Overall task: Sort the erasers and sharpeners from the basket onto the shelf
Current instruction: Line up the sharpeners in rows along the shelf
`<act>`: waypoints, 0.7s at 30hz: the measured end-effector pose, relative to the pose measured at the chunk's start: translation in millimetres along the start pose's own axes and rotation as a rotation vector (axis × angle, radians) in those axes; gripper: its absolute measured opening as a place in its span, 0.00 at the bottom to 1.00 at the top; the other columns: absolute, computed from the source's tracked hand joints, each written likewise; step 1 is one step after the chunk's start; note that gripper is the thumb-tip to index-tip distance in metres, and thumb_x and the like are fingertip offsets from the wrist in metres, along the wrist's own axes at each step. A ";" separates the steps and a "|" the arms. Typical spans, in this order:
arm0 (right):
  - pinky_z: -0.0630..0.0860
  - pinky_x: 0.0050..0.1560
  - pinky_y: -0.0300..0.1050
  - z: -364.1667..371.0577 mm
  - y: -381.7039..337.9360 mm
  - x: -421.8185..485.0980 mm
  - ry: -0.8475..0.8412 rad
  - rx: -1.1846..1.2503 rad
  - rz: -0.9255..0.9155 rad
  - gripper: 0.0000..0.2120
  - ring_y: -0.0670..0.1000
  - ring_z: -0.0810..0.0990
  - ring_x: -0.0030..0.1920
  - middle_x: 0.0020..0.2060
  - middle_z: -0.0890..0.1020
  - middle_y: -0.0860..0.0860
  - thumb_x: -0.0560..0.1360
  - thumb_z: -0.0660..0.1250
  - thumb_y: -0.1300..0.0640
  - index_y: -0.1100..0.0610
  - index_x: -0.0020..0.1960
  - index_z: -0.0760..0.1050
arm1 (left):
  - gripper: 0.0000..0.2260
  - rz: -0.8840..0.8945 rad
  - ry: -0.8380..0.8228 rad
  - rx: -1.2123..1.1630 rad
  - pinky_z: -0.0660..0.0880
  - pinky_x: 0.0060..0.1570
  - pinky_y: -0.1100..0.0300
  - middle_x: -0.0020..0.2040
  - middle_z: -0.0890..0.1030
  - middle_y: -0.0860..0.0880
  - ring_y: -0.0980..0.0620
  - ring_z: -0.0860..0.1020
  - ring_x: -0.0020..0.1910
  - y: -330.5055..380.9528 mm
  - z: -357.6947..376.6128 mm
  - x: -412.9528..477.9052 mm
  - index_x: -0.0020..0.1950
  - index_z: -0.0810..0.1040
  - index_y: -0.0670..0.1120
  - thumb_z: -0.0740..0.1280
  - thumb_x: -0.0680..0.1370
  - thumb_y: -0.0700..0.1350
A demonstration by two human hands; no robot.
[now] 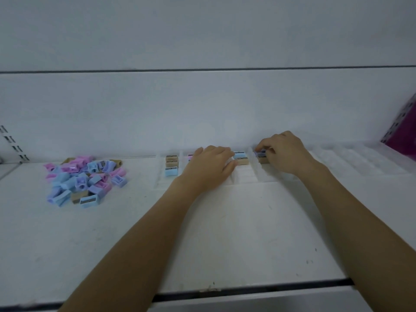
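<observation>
Shelf board (225, 233), white, flat and matt, scuffed with small dark marks, fills the lower half of the view; a smooth pale back panel (202, 109) rises behind it. A ribbed tray (360, 163) of clear plastic, divided into narrow lanes, lies against the panel from centre toward 3 o'clock, where a blurred magenta box (403, 136) stands. A loose heap of sharpeners (83, 179), small wedge-shaped plastic blocks in blue, lilac, pink and tan, sits on the bare board at 9 o'clock, well apart from the tray. The left hand (209, 170) rests palm down across the tray's middle lanes, fingers extended and close together, holding nothing. The right hand (283, 154), at its 3 o'clock, pinches a lilac sharpener (261, 153) between thumb and curled fingertips at the far end of a lane. A column of two tan sharpeners and one blue (171, 165) fills the leftmost lane; a blue-and-tan pair (240, 157) lies between the hands.
</observation>
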State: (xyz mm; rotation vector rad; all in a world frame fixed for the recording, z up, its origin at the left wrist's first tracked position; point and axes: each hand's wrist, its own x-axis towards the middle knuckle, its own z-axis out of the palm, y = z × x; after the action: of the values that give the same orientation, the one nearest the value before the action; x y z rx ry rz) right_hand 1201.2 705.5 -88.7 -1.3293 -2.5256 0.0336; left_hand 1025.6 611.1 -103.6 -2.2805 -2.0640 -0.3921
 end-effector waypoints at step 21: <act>0.67 0.60 0.46 3.5 -209.1 -19.3 -0.063 0.240 -0.534 0.16 0.51 0.71 0.60 0.58 0.74 0.51 0.77 0.59 0.59 0.52 0.64 0.71 | 0.14 -0.337 0.148 0.031 0.63 0.64 0.54 0.66 0.73 0.45 0.45 0.69 0.65 -169.0 -99.5 -142.5 0.65 0.72 0.44 0.56 0.81 0.43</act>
State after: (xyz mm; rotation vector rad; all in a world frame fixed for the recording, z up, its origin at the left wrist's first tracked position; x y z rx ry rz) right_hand 1042.5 570.1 -64.8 -0.5506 -2.7381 0.2599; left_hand 831.8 471.8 -61.1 -1.8213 -2.3556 -0.5196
